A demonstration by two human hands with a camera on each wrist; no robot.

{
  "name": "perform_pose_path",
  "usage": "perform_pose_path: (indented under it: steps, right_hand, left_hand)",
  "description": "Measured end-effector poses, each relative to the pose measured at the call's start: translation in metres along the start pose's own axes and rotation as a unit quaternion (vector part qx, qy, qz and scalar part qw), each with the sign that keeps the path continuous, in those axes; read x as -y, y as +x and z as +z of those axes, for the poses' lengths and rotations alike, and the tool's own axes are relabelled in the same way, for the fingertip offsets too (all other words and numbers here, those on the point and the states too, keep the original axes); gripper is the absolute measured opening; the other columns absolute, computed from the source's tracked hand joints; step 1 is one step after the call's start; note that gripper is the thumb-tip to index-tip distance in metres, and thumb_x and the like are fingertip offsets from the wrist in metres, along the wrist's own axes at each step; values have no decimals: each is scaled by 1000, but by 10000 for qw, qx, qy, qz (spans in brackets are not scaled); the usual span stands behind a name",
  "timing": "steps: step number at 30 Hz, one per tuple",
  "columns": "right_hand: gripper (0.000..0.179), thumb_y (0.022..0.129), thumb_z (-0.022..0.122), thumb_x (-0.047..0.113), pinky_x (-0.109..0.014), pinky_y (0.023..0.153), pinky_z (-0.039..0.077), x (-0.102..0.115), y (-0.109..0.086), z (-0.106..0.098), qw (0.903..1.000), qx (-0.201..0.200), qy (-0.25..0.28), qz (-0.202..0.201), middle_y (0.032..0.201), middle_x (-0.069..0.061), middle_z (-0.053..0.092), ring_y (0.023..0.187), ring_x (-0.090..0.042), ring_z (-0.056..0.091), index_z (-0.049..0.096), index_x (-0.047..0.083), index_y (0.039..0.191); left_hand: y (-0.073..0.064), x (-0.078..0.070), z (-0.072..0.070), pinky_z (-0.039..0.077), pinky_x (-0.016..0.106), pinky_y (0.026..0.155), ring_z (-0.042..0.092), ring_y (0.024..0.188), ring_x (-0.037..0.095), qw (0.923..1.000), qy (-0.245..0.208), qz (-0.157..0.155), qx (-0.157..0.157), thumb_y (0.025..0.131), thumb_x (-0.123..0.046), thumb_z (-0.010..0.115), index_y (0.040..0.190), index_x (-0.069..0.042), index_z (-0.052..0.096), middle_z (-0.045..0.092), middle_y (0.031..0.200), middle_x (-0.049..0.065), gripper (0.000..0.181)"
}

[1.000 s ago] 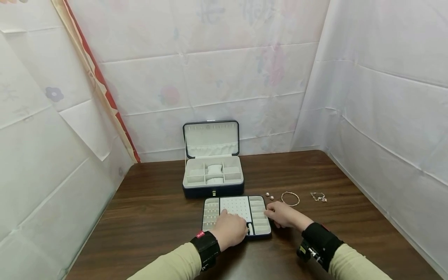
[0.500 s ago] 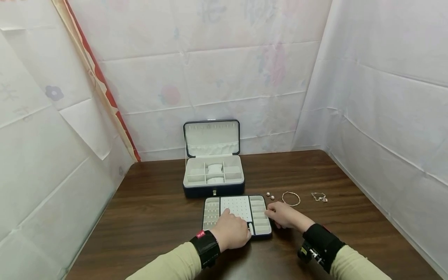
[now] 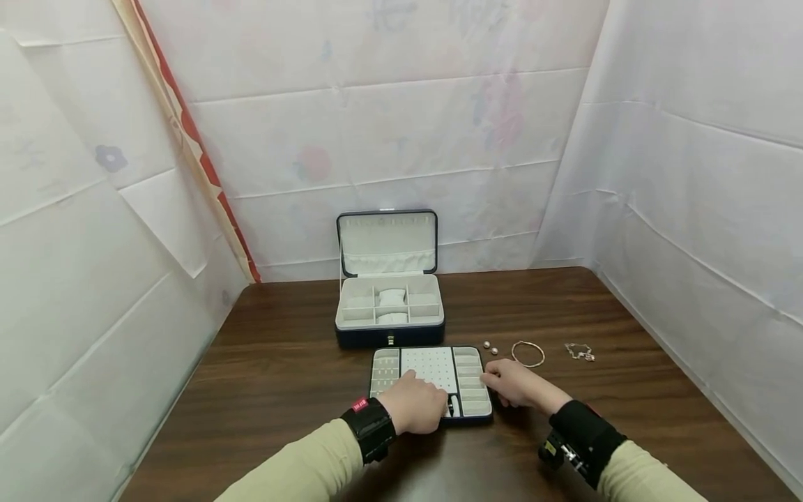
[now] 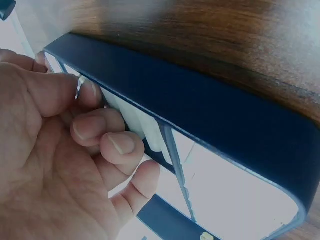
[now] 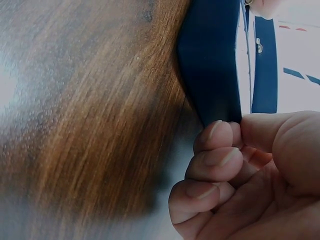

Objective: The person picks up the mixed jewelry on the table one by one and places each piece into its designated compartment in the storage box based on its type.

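Our left hand (image 3: pixel 414 404) is curled over the tray (image 3: pixel 431 366) in front of the box (image 3: pixel 364 339), thumb and finger pinching a shiny piece (image 4: pixel 79 85); our right hand (image 3: pixel 514 382), fingers bent, grips the tray's right edge.

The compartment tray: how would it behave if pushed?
The compartment tray would probably slide rather than tip, lying low and broad on the table. It seems stiff, its rim and walls running straight.

Tray (image 3: pixel 429 367) close in both wrist views
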State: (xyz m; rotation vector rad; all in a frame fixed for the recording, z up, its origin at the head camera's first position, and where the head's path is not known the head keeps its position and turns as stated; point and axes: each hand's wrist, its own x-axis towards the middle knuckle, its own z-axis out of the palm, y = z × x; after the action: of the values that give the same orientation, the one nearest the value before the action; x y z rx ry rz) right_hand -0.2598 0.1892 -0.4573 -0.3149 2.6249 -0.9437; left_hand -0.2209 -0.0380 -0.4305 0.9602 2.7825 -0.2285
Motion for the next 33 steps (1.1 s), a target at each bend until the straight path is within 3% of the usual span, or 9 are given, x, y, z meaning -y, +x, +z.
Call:
perform_pose_path:
  steps: [6,14,22,33]
  right_hand:
    - [29,104,56,20,-27,46,35,0,0,-3,10000,12,-43,-13,53,-3,51,45,-15,44,55,9,77]
    - [29,104,56,20,-27,46,35,1,-1,-5,10000,44,-72,-30,54,-4,52,45,-15,44,55,9,77]
    - [28,104,56,20,-27,46,35,0,-2,-5,9999,121,23,6,55,-5,52,45,-15,44,56,9,79]
    - [29,104,56,20,-26,43,33,-4,0,-4,9996,207,143,-91,53,-3,50,43,-14,42,54,10,77]
  left_hand:
    - [0,-3,-1,47,38,87,65,79,10,9999,128,-14,-103,104,-38,54,94,-21,67,69,82,-5,23]
    - [1,-3,-2,47,39,89,67,85,10,9999,38,-75,-94,103,-39,57,98,-22,68,72,88,-5,21]
    - [-1,-2,-3,47,38,84,65,79,9,9996,-197,-164,-139,103,-40,58,101,-21,57,68,80,-5,19]
    - [-3,-2,-1,47,38,82,68,76,9,9996,-148,-105,-199,103,-40,58,109,-22,48,68,75,-5,21]
